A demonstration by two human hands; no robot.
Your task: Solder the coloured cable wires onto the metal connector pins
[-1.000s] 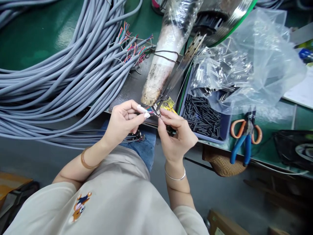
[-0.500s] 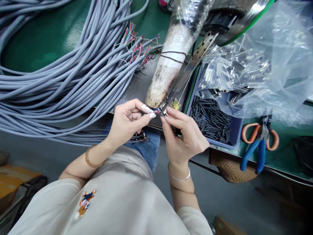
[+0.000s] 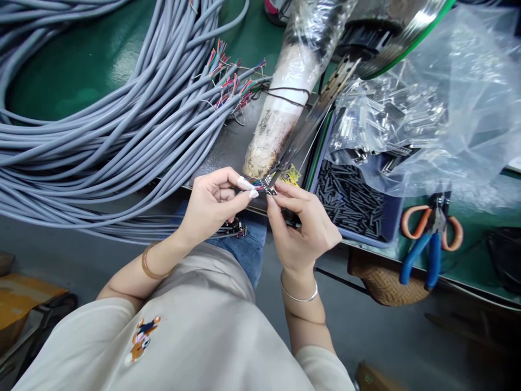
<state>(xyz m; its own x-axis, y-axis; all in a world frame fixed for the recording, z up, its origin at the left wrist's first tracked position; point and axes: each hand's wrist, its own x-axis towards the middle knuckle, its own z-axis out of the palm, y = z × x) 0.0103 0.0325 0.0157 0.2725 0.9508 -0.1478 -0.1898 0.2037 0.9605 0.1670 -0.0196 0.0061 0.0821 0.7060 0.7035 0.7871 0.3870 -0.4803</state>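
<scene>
My left hand (image 3: 211,203) pinches the stripped end of a grey cable, whose coloured wires (image 3: 255,183) poke out between thumb and forefinger. My right hand (image 3: 303,220) is closed in a pinch on a small metal connector (image 3: 270,187) pressed against those wire ends. Both hands meet at the front edge of the bench, above my lap. A finished black connector end (image 3: 236,229) hangs below my left hand.
A thick bundle of grey cables (image 3: 101,125) with stripped coloured tips (image 3: 230,76) covers the green bench at left. A blue tray of black sleeves (image 3: 352,201), a plastic bag of metal parts (image 3: 391,119) and blue-and-orange pliers (image 3: 427,244) lie at right. A wrapped roll (image 3: 280,114) stands behind my hands.
The view shifted slightly. My hands stay together; my right fingers have closed a little nearer to the wire ends on the connector.
</scene>
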